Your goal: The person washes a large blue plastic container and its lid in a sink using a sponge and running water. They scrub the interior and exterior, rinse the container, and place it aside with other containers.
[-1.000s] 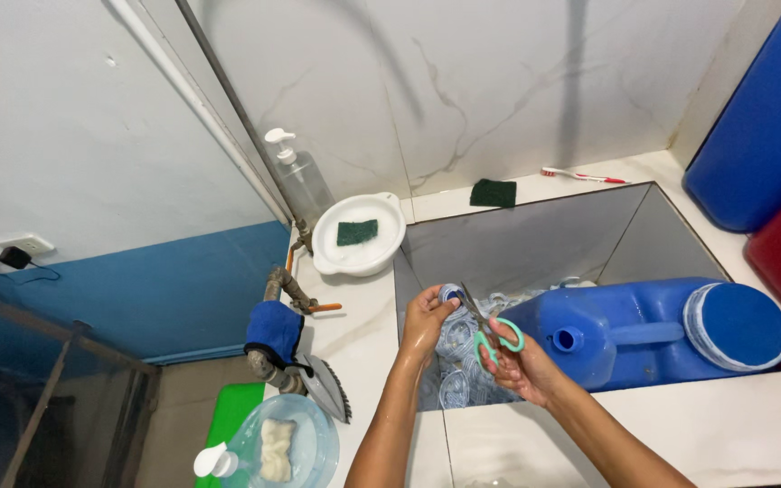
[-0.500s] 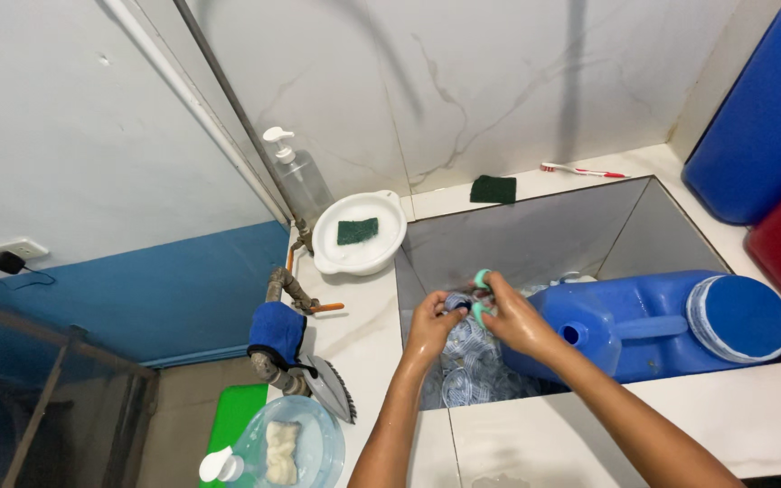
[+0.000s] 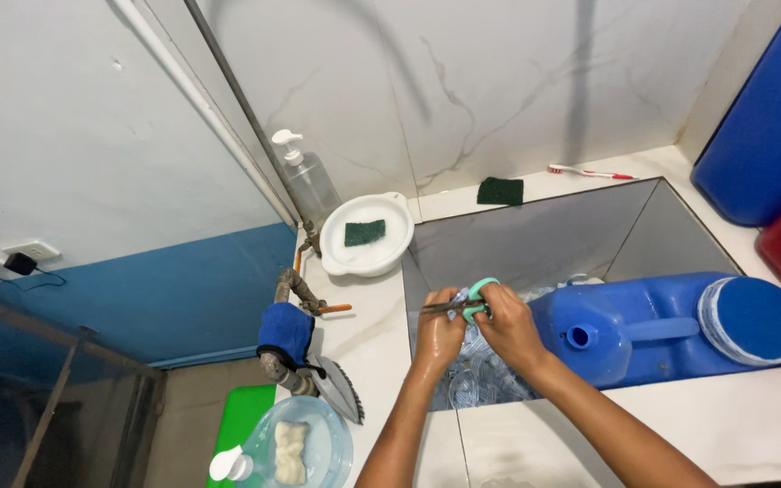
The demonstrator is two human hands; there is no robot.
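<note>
My right hand [image 3: 506, 327] grips green-handled scissors [image 3: 472, 303], the blades pointing left across the sink. My left hand [image 3: 442, 331] pinches a small blue-and-clear plastic cap piece against the blades. Both hands are wet and hover over a pile of clear and blue plastic caps [image 3: 481, 380] lying in the steel sink [image 3: 553, 237]. A big blue water jug [image 3: 653, 327] lies on its side in the sink, just right of my right hand.
A white bowl [image 3: 368, 237] with a green sponge sits behind the sink, beside a clear pump bottle [image 3: 307, 181]. A green scouring pad [image 3: 500, 191] and a toothbrush [image 3: 591, 172] lie on the back ledge. A faucet wrapped in blue cloth [image 3: 284, 333] and a brush are at left.
My right hand swung the scissors from upright in front of me over to the left, laying the blades flat against the cap piece in my left hand. Both hands drew together.
</note>
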